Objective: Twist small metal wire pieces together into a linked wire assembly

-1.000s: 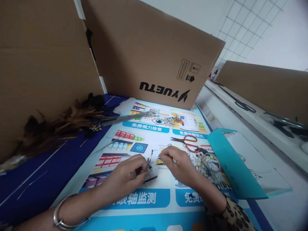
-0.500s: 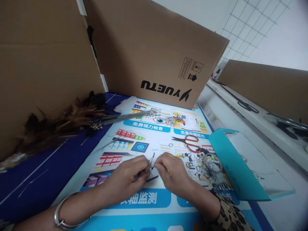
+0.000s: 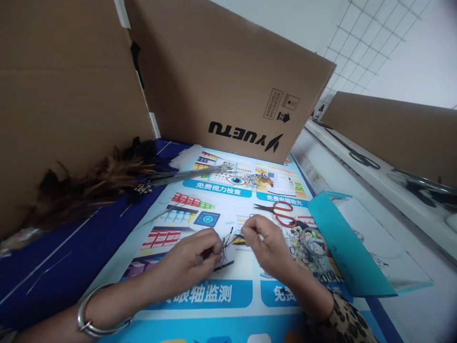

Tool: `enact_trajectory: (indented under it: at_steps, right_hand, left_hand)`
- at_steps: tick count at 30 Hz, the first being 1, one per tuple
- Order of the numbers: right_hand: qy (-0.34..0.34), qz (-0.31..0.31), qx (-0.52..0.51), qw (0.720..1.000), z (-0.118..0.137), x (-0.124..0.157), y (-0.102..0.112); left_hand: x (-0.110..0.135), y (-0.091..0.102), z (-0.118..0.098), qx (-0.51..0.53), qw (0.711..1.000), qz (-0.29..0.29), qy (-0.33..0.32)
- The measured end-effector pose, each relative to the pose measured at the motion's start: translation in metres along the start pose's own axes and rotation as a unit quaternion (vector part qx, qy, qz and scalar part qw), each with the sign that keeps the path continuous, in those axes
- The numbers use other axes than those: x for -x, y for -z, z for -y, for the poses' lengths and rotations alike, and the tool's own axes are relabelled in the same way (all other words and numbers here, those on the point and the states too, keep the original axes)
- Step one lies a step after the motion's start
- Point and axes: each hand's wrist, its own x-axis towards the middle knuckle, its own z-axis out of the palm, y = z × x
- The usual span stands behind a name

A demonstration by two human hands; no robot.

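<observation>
My left hand point(image 3: 203, 252) is closed in a pinch around a small twisted wire piece point(image 3: 225, 245), whose thin ends stick out past the fingertips. A little to the right, my right hand point(image 3: 266, 240) pinches a thin dark strand point(image 3: 237, 237) that stretches towards the wire piece. Whether the strand is fastened to it, I cannot tell. Behind my right hand lie scissors with red handles point(image 3: 283, 213), blades pointing left. Close by on the right is a heap of loose wire bits and dark rings point(image 3: 303, 247), with a clear round roll point(image 3: 314, 240) on it.
Brown feathers point(image 3: 89, 186) and a bundle of thin metal wires point(image 3: 182, 176) lie at the left. A cardboard panel point(image 3: 228, 71) stands at the back. On the right rests a turquoise folder point(image 3: 346, 243) with wire pieces on its clear side. A printed sheet point(image 3: 221, 214) covers the table.
My right hand has moved up and to the right, away from my left hand, drawing the dark strand out between them. My left hand has stayed nearly in place.
</observation>
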Motion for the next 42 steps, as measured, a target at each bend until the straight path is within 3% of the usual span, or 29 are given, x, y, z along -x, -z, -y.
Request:
enact_trajectory:
  at_steps: [4,9,12,17,22,25,28,32,42]
  right_hand:
    - [-0.001,0.059,-0.031,0.998,-0.005,0.003,-0.021]
    - [0.015,-0.014,-0.035,0.999,-0.016,0.014,-0.037]
    - [0.057,-0.015,-0.038,0.998,-0.025,0.026,-0.053]
    - [0.06,0.03,-0.075,0.995,-0.034,0.04,-0.075]
    - [0.007,0.052,-0.162,0.985,-0.033,0.038,-0.077]
    - [-0.055,0.068,-0.254,0.963,-0.036,0.034,-0.079]
    - [-0.127,0.068,-0.363,0.92,-0.04,0.029,-0.082]
    - [-0.192,0.061,-0.427,0.882,-0.044,0.022,-0.081]
    - [-0.221,0.053,-0.51,0.83,-0.053,0.016,-0.079]
  left_hand:
    - [-0.001,-0.002,0.006,0.096,0.994,-0.02,0.056]
    - [-0.003,-0.001,0.017,0.258,0.957,-0.081,0.108]
    - [-0.001,-0.001,0.018,0.301,0.94,-0.114,0.111]
    - [0.008,-0.008,0.019,0.34,0.928,-0.104,0.115]
    - [0.009,-0.012,0.024,0.348,0.927,-0.086,0.105]
    - [0.007,-0.011,0.028,0.336,0.933,-0.085,0.1]
    - [0.005,-0.01,0.033,0.341,0.932,-0.08,0.095]
    - [0.003,-0.011,0.041,0.348,0.929,-0.087,0.095]
    - [-0.003,-0.019,0.045,0.278,0.95,-0.097,0.101]
